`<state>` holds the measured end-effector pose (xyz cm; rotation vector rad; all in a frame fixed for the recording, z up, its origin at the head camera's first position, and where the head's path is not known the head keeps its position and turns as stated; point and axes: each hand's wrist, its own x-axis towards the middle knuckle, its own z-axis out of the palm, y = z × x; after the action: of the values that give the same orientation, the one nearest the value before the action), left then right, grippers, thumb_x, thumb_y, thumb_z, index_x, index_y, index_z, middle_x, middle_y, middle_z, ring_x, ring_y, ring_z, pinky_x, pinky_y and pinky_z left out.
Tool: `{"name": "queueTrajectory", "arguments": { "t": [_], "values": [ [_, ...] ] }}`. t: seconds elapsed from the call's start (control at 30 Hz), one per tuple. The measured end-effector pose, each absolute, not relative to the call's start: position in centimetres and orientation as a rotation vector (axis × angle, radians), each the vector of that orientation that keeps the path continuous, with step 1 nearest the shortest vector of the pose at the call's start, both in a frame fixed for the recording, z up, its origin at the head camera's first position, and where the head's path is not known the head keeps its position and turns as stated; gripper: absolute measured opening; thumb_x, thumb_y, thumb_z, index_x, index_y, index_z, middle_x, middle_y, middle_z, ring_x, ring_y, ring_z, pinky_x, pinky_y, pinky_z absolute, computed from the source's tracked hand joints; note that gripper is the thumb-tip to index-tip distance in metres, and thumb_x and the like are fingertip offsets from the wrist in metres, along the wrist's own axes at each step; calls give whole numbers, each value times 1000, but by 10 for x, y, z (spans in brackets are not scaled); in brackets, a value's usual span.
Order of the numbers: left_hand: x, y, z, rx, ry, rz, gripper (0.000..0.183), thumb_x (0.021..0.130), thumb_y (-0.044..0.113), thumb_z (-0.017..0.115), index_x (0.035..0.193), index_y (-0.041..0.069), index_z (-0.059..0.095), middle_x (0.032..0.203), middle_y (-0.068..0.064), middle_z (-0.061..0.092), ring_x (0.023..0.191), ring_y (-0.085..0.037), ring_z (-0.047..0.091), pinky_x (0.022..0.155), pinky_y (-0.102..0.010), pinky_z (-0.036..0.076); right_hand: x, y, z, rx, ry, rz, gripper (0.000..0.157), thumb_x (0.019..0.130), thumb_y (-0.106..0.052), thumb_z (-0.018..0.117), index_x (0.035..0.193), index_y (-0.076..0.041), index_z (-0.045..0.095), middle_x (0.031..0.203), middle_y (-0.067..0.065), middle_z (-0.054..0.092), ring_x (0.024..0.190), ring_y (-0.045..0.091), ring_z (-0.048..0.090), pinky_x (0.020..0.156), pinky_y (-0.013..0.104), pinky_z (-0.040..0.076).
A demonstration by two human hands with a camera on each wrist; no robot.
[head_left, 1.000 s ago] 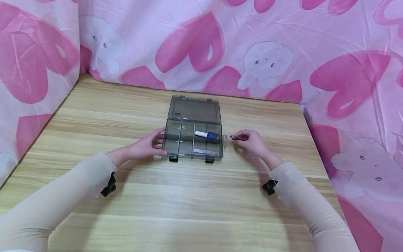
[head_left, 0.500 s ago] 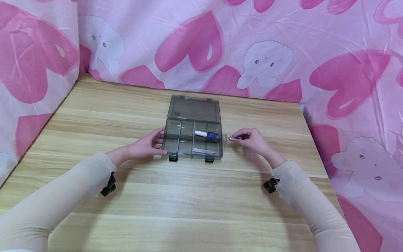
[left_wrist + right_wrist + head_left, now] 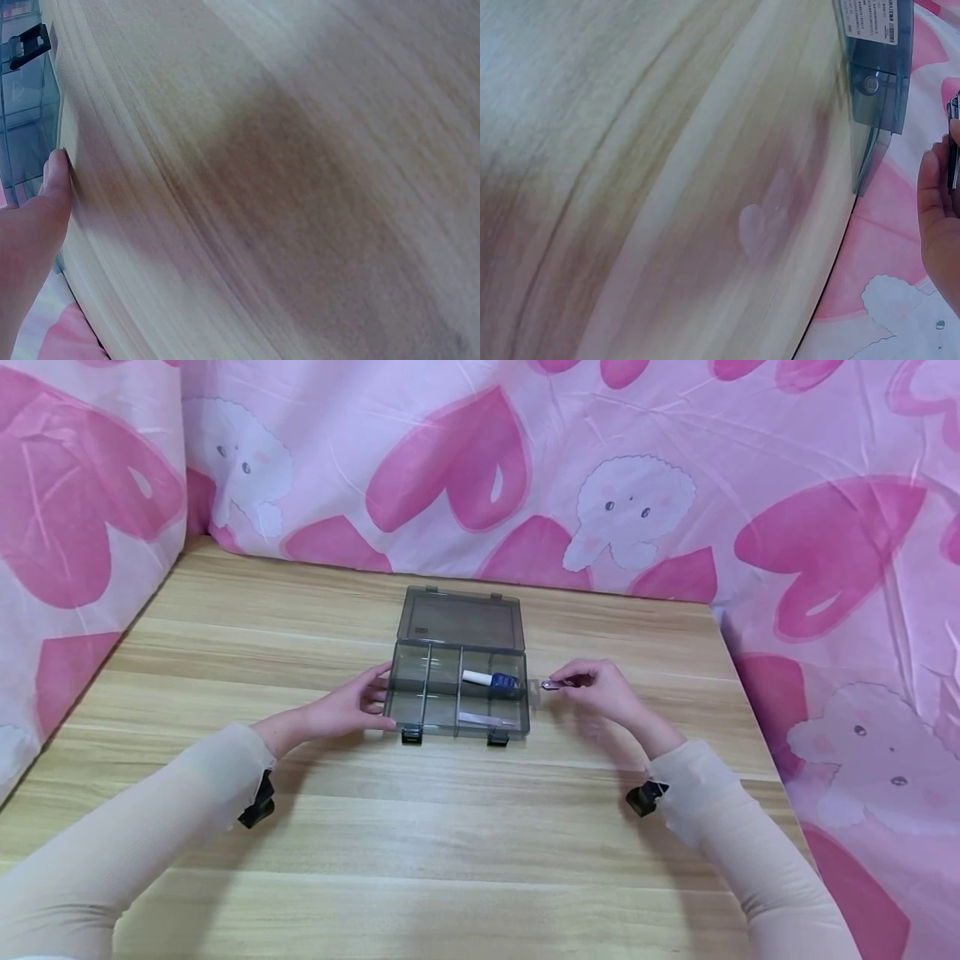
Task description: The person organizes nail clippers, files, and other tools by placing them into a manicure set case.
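A grey see-through storage box [image 3: 442, 718] stands in the middle of the table with its lid [image 3: 462, 618] folded back. My left hand [image 3: 345, 703] holds the left end of the box, thumb at the front corner and fingers along the side wall; the thumb shows at the box edge in the left wrist view. In the right compartment lie a dark blue nail polish bottle [image 3: 504, 682] with a white cap and a slim pale flat strip [image 3: 487, 720]. Just right of the box, my right hand [image 3: 603, 695] pinches a small metal nail clipper [image 3: 553, 685], its end pointing at the box.
Two black latches [image 3: 411, 735] hang at the box's front edge. A clear tab [image 3: 534, 693] sticks out on its right side, close to the clipper. Pink patterned cloth [image 3: 457, 460] stands behind and beside the wooden table [image 3: 442, 843].
The right hand has shifted slightly away from me, and the clipper has turned so its metal end shows nearer the box. The left hand and the box have stayed in place.
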<state>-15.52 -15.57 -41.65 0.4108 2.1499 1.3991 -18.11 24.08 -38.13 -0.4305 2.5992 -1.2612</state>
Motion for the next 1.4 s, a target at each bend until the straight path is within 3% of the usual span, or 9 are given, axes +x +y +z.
{"name": "queueTrajectory", "arguments": {
  "t": [1.4],
  "values": [
    [-157,-156,-420,408,2155,1398,98,82,11,70,150,4,-1,147,-31,24,129,-45,36,110,-50,35,-185,183,-368,-622,2460,-1356,20,80,1,67,99,5,70,101,20,66,78,6,54,63,16,45]
  ]
}}
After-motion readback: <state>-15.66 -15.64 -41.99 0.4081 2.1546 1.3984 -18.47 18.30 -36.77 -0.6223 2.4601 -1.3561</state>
